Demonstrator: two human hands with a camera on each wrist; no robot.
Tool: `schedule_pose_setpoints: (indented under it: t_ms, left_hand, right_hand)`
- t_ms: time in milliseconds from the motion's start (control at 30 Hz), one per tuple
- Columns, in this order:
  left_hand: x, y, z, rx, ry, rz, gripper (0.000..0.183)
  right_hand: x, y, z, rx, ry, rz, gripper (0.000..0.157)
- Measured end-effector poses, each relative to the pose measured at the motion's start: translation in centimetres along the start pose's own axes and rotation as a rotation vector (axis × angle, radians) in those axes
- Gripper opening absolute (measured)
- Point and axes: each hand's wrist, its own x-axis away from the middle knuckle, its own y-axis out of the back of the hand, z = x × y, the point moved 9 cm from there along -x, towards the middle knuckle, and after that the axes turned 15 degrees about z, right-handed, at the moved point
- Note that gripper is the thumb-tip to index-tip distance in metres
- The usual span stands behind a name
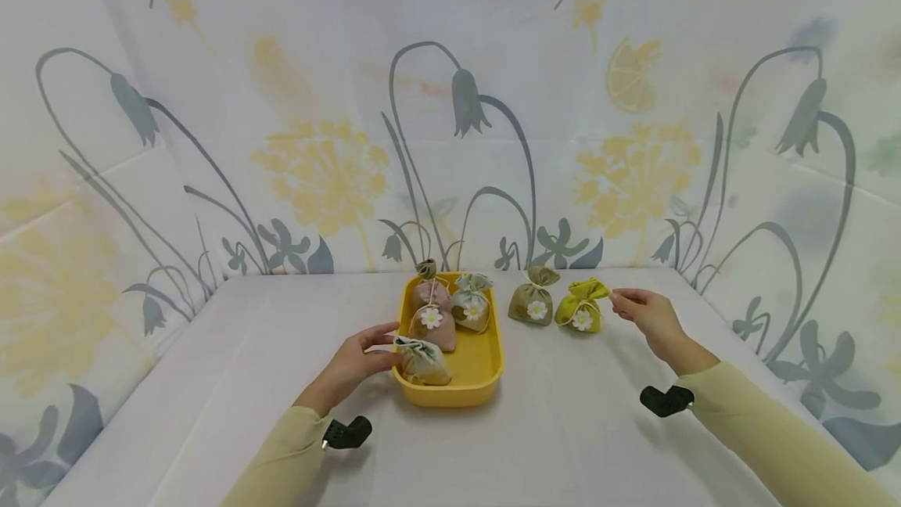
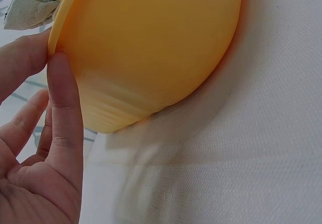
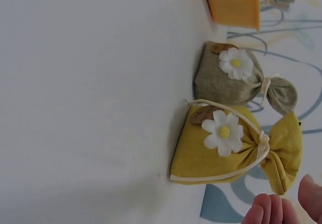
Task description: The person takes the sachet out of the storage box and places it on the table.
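Note:
My left hand pinches the left rim of a yellow plastic tray; in the left wrist view the thumb presses its outer wall. Inside lie a pale bag at the front, a dusky pink bag with a white flower, a light grey-green bag, and a brownish bag top behind. My right hand is beside the gathered top of a yellow-green drawstring bag. In the right wrist view its bent fingers and thumb appear just off the cloth.
An olive-grey drawstring bag with a white flower stands between the tray and the yellow-green bag. A white cloth covers the table. Behind hangs a flower-printed curtain. Each wrist wears a black device.

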Motion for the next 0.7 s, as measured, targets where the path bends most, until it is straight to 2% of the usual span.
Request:
schedule_pose_setpoints:
  t_ms: [467,700]
  left_hand:
    - [0.3,-0.1,-0.3,-0.004,-0.016,0.001,0.064]
    - [0.2,-0.1,-0.3,-0.006,-0.014,0.006,0.063]
  right_hand:
    - [2.4,-2.4,0.5,-0.028,0.006,0.066,0.057]
    - [3.7,-3.8,1.4,-0.057,0.037,0.098,0.055]
